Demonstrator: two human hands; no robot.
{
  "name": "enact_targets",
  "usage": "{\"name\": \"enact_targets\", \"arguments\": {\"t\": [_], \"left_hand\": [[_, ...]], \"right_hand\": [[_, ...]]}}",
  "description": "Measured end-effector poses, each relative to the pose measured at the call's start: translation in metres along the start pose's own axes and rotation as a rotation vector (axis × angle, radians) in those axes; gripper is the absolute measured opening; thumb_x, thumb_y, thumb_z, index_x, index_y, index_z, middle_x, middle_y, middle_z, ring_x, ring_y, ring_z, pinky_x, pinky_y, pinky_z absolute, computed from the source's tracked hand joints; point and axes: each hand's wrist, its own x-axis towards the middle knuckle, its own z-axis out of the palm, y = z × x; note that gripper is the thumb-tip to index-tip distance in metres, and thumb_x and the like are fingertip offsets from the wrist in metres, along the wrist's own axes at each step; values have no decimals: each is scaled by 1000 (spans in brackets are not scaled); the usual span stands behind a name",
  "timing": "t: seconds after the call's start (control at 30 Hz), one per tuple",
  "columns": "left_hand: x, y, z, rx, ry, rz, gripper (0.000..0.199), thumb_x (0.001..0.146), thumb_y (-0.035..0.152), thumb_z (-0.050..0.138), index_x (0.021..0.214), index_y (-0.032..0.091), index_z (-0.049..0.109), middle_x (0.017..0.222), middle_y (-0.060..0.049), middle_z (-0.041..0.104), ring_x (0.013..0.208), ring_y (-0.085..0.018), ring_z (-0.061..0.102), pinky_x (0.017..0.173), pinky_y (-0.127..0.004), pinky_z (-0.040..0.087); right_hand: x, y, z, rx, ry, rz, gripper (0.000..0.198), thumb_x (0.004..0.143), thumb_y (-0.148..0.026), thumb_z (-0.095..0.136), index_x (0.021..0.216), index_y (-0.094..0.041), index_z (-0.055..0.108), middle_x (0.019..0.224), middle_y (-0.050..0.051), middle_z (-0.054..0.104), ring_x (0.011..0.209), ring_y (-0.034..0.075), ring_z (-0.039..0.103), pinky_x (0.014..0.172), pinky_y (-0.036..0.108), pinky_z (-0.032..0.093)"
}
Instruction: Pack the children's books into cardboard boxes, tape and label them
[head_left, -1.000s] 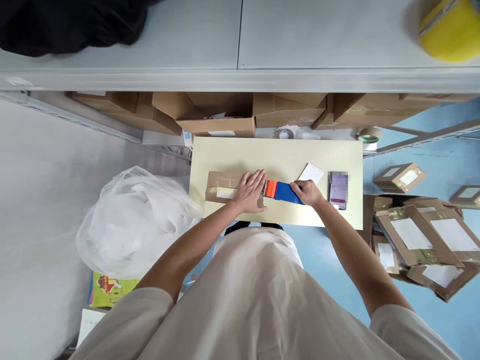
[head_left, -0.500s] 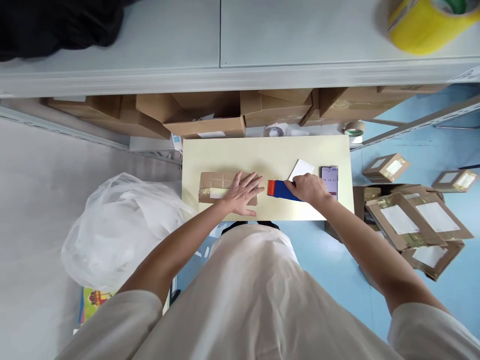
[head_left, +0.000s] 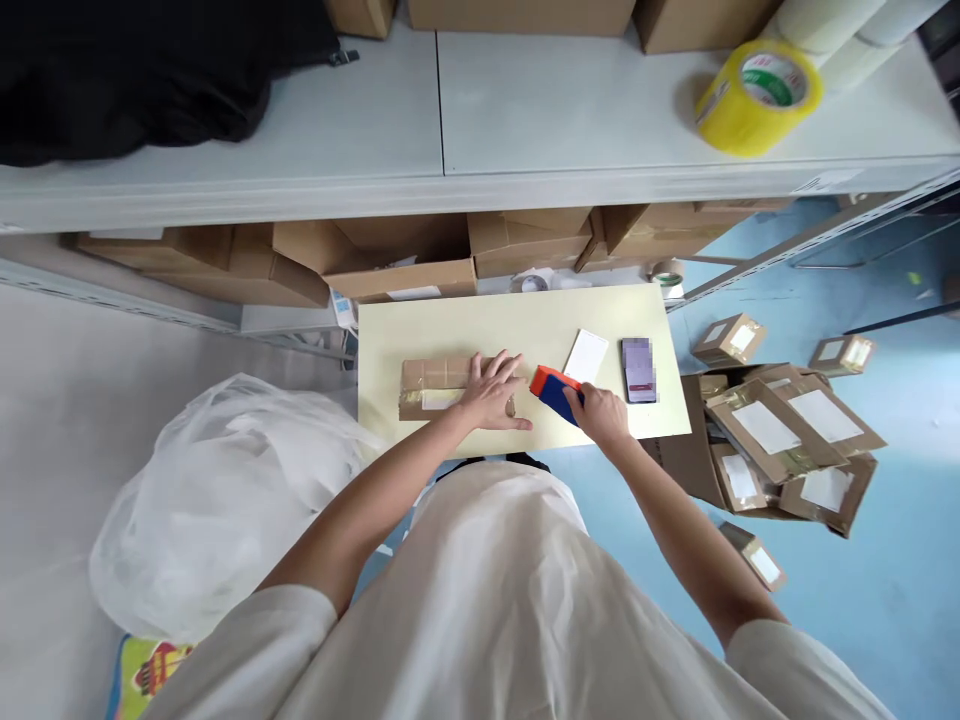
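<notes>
My left hand (head_left: 491, 395) lies with spread fingers on the right end of a small taped cardboard box (head_left: 433, 375), which bears a pale label. In my right hand (head_left: 600, 412) is a blue-and-orange handheld tool (head_left: 556, 392), its exact kind unclear. The tool's orange end points left at the box, a short gap from my left fingers. Just beyond my right hand a white card (head_left: 586, 354) rests on the pale yellow table (head_left: 442, 325). To the right of the card lies a phone (head_left: 638, 370) with its screen lit.
Above the table runs a grey shelf (head_left: 555, 110) carrying a yellow tape roll (head_left: 757, 95) and a black bag (head_left: 135, 70). Open cartons (head_left: 405, 278) line the back. At left sits a white plastic bag (head_left: 232, 500); labelled parcels (head_left: 765, 425) are piled at right.
The tool has tilted, its orange upper edge now showing, and my right hand has drawn away from the phone. My left hand stays on the box. My view has shifted, revealing more of the shelf.
</notes>
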Motion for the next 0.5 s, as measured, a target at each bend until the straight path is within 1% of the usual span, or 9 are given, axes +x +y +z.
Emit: {"name": "enact_targets", "arguments": {"t": [0.07, 0.1, 0.17, 0.23, 0.27, 0.33, 0.37, 0.43, 0.5], "left_hand": [[-2, -6, -6, -86, 29, -7, 95, 67, 76, 56, 142, 21, 38, 157, -17, 11, 142, -40, 9, 109, -64, 6], [-5, -10, -9, -118, 55, -17, 93, 71, 73, 53, 145, 20, 32, 157, -17, 7, 143, -39, 6, 109, -62, 9], [-16, -20, -15, -141, 132, -68, 81, 82, 64, 46, 146, 19, 28, 158, -16, 6, 144, -37, 3, 111, -59, 11], [-34, -33, -18, -124, 239, -183, 67, 89, 54, 41, 145, 20, 31, 158, -14, 9, 145, -34, 2, 111, -59, 9], [-45, -40, -18, -120, 297, -264, 64, 90, 51, 41, 145, 20, 31, 158, -14, 9, 145, -34, 2, 112, -59, 8], [-68, -55, -14, -167, 404, -453, 69, 88, 49, 44, 146, 16, 27, 158, -17, 6, 145, -34, 0, 112, -58, 9], [-79, -62, -10, -225, 436, -544, 73, 87, 49, 45, 147, 14, 23, 157, -18, 6, 145, -34, 1, 112, -58, 10], [-98, -76, 1, -385, 454, -659, 79, 87, 49, 46, 149, 11, 15, 156, -20, 9, 145, -32, 7, 114, -53, 13], [-111, -86, 13, -548, 447, -698, 81, 87, 50, 46, 149, 10, 13, 155, -20, 16, 144, -29, 17, 116, -45, 17]], "right_hand": [[-14, 15, 16, 87, -24, 74, 34, 92, -39, 36, 92, -15, 60, 80, 12, 68, 71, 23, 64, 56, 28, 35], [-20, 19, 25, 128, -27, 90, 28, 90, -35, 39, 95, -15, 58, 84, 12, 68, 73, 23, 64, 57, 28, 36], [-27, 21, 44, 196, 0, 89, 24, 85, -28, 45, 102, -14, 55, 95, 12, 66, 79, 23, 63, 60, 28, 38], [-28, 16, 62, 238, 42, 73, 28, 83, -24, 48, 109, -13, 50, 102, 14, 64, 84, 24, 62, 64, 29, 39], [-26, 12, 70, 246, 53, 70, 29, 83, -23, 48, 111, -12, 49, 102, 14, 63, 84, 24, 61, 65, 30, 40], [-21, 1, 82, 248, 46, 71, 26, 85, -21, 47, 110, -12, 48, 96, 14, 63, 83, 24, 61, 65, 30, 40], [-17, -5, 87, 245, 35, 73, 24, 86, -20, 46, 108, -12, 48, 93, 13, 63, 81, 24, 61, 64, 31, 40], [-10, -15, 93, 237, 13, 76, 19, 88, -21, 45, 105, -14, 50, 90, 13, 62, 79, 24, 61, 63, 31, 40], [-2, -23, 96, 234, -10, 77, 19, 89, -22, 44, 105, -15, 52, 90, 13, 62, 80, 24, 61, 64, 32, 41]]}}
